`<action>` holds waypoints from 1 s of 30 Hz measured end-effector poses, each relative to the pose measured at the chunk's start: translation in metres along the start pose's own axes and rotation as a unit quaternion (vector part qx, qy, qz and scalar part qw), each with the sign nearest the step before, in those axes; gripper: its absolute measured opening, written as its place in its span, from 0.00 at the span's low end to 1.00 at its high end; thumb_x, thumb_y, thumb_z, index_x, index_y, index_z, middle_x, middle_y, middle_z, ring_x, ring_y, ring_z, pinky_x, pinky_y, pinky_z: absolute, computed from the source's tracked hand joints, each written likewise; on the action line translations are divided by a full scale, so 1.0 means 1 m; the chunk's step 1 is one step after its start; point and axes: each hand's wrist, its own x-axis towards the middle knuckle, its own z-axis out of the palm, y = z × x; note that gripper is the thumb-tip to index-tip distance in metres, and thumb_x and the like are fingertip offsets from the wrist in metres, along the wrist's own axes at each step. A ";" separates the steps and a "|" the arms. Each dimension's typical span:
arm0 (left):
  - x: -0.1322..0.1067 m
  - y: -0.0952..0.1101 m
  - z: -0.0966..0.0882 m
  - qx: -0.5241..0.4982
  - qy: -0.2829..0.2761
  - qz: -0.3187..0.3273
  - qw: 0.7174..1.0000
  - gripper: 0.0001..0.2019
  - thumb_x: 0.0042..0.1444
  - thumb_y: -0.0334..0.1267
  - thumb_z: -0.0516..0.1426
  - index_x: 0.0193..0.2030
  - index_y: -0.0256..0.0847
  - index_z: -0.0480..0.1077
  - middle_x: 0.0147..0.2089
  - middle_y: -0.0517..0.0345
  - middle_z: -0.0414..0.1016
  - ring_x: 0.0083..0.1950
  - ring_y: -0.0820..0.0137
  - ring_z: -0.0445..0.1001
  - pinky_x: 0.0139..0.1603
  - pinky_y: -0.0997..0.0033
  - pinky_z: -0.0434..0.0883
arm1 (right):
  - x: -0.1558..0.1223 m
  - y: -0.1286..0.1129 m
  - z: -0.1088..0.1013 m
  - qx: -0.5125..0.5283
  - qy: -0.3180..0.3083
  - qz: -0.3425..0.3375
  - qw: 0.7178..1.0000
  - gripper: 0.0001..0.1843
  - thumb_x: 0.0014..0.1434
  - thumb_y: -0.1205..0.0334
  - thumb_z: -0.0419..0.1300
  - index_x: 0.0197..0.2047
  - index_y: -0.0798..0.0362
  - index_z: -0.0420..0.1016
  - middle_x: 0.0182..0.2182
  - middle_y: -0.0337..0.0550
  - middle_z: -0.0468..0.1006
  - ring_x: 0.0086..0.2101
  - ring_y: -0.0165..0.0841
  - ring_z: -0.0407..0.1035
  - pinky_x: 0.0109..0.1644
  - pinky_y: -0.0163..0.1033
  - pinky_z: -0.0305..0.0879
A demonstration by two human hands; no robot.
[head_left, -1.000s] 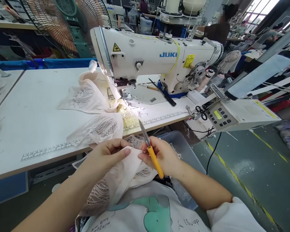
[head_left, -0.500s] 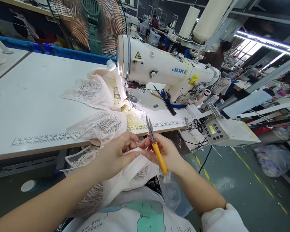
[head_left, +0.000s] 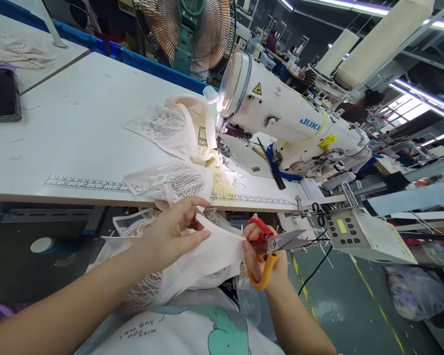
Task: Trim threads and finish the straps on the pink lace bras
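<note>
Head: scissors (head_left: 277, 242), JUKI sewing machine (head_left: 283, 114)

The white top (head_left: 181, 337) bore a rounded green printed figure (head_left: 227, 340), with dark, handwriting-like lettering (head_left: 142, 333) beside it. Both forearms (head_left: 96, 281) were bare.

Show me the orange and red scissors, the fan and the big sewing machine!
Orange and red scissors (head_left: 276, 242): head view, metal near the pivot.
Fan (head_left: 185, 43): head view, green post.
Big sewing machine (head_left: 286, 111): head view, white body.
</note>
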 end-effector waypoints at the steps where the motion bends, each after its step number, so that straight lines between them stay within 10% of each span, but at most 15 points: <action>1: -0.001 -0.002 0.004 -0.023 0.012 0.003 1.000 0.20 0.50 0.41 0.55 0.50 0.43 0.58 0.31 0.62 0.65 0.32 0.73 0.67 0.32 0.75 0.68 | -0.001 0.001 0.000 -0.009 0.009 0.002 1.000 0.09 0.51 0.72 0.54 0.32 0.51 0.58 0.28 0.39 0.65 0.28 0.28 0.63 0.30 0.35 0.60; 7: -0.001 -0.006 0.022 -0.022 0.083 0.028 0.996 0.23 0.48 0.38 0.56 0.52 0.41 0.58 0.31 0.61 0.65 0.33 0.74 0.67 0.33 0.75 0.67 | -0.003 0.007 -0.002 -0.025 0.013 0.046 0.999 0.08 0.52 0.70 0.54 0.31 0.50 0.57 0.28 0.39 0.66 0.29 0.30 0.63 0.30 0.36 0.60; 13: 0.009 0.001 0.019 -0.150 -0.036 -0.074 0.985 0.09 0.44 0.41 0.58 0.28 0.37 0.67 0.25 0.60 0.66 0.27 0.74 0.65 0.27 0.76 0.64 | -0.005 0.014 -0.002 0.029 0.033 0.048 0.998 0.08 0.54 0.66 0.55 0.31 0.50 0.55 0.28 0.38 0.64 0.28 0.29 0.61 0.32 0.37 0.60; 22: 0.004 -0.001 0.032 0.132 0.111 0.072 0.982 0.07 0.48 0.38 0.51 0.24 0.39 0.63 0.27 0.60 0.63 0.27 0.74 0.62 0.27 0.75 0.62 | -0.011 0.021 0.001 0.021 0.023 0.085 0.996 0.08 0.56 0.62 0.54 0.30 0.51 0.56 0.28 0.39 0.66 0.29 0.30 0.63 0.32 0.37 0.61; 30: 0.007 -0.002 0.030 0.131 0.101 0.017 0.986 0.09 0.49 0.41 0.51 0.22 0.40 0.61 0.24 0.61 0.61 0.27 0.73 0.62 0.25 0.75 0.60 | -0.012 0.021 0.000 0.022 0.032 0.103 0.994 0.08 0.54 0.63 0.55 0.29 0.51 0.56 0.27 0.40 0.67 0.29 0.30 0.63 0.34 0.38 0.61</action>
